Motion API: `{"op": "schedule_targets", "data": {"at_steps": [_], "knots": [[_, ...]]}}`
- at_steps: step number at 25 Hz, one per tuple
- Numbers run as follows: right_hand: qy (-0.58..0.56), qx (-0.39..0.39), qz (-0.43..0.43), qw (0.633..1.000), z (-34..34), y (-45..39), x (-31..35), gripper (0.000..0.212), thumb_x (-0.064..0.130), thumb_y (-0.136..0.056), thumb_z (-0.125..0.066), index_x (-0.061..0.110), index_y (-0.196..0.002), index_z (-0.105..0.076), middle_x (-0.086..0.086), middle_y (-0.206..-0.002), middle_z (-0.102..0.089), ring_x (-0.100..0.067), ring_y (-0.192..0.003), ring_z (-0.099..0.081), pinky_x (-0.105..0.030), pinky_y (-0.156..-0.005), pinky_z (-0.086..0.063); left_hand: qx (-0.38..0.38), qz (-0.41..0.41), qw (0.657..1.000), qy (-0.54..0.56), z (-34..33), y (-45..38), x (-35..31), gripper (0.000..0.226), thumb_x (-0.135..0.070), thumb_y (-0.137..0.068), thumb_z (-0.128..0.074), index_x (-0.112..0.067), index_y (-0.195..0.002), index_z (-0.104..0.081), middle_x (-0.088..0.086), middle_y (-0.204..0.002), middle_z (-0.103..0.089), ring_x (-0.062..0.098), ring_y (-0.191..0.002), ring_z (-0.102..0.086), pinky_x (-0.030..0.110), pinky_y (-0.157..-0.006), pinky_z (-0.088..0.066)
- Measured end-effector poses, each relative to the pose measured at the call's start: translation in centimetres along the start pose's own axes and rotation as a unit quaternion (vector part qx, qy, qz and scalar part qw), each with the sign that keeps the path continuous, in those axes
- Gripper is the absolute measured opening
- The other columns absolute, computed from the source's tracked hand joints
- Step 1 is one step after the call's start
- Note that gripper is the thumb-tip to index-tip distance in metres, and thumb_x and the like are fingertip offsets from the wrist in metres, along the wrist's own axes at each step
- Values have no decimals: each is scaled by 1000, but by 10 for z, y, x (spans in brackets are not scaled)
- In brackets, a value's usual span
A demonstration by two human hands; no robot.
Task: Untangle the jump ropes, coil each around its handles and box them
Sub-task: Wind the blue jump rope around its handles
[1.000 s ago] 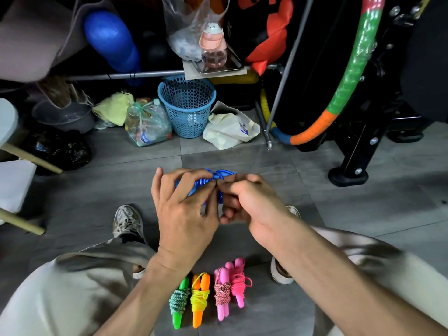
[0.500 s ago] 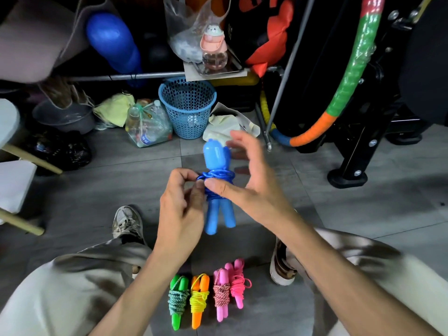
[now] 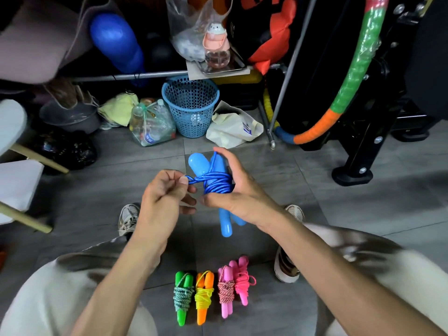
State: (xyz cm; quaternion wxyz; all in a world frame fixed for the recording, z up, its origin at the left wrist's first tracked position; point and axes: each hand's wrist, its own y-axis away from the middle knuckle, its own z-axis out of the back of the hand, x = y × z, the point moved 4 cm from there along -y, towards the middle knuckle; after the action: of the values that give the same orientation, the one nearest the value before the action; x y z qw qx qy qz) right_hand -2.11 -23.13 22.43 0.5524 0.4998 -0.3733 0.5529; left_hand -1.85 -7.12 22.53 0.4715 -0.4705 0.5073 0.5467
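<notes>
Left grip [image 3: 167, 192] pinching, right grip [image 3: 236, 187] curled.

Your right hand [image 3: 238, 192] grips the blue handles [image 3: 219, 197] with blue rope [image 3: 215, 184] coiled round them; your left hand [image 3: 164, 194] pinches the rope's end. On the floor [image 3: 339, 202] between your feet lie four wrapped ropes: green [image 3: 183, 297], orange [image 3: 204, 295], and two pink [image 3: 234, 284].
</notes>
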Motion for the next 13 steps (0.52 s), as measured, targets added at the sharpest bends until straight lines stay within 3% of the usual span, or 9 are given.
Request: {"op": "schedule_targets", "data": {"at_steps": [3,7,9,12,13], "knots": [[-55,-19,-63,996,-5,-8,-30,93,14,-71,-83,39,-140,-27,10,-126,-52,-10,-100,-61,-29,-84,-56,40,101,994,31,-4,-5,21,15,-13,-99,-49,-12,-93,-63,2,-70,-68,13,-58,-63,28,-57,-56],[-177,-22,-184,967,-22,-18,-112,61,1,-75,-78,30,-114,-43,-1,-106,-60,-20,-74,-63,-33,-60,-53,98,233,966,51,-25,2,83,11,-11,-94,-57,-12,-103,-64,7,-85,-70,16,-71,-69,33,-67,-57],[-195,-48,-246,948,-40,-19,-166,55,0,-73,-79,27,-108,-45,-3,-98,-62,-20,-72,-62,-32,-59,-52,74,305,946,76,-27,5,126,11,-10,-93,-56,-14,-100,-64,7,-86,-69,22,-76,-67,35,-70,-55],[-146,-97,-336,926,-72,-4,-244,50,3,-72,-82,13,-108,-49,-11,-97,-61,-19,-75,-59,-16,-53,-50,25,384,922,44,-22,11,202,9,-9,-92,-56,-14,-94,-64,10,-80,-66,23,-67,-64,27,-58,-54],[-103,-109,-350,924,-81,5,-270,53,11,-72,-83,16,-111,-48,-11,-100,-61,-20,-81,-59,-12,-54,-48,17,412,910,32,-22,17,230,9,-9,-91,-57,-13,-93,-65,10,-76,-66,21,-62,-63,25,-55,-52]]}}
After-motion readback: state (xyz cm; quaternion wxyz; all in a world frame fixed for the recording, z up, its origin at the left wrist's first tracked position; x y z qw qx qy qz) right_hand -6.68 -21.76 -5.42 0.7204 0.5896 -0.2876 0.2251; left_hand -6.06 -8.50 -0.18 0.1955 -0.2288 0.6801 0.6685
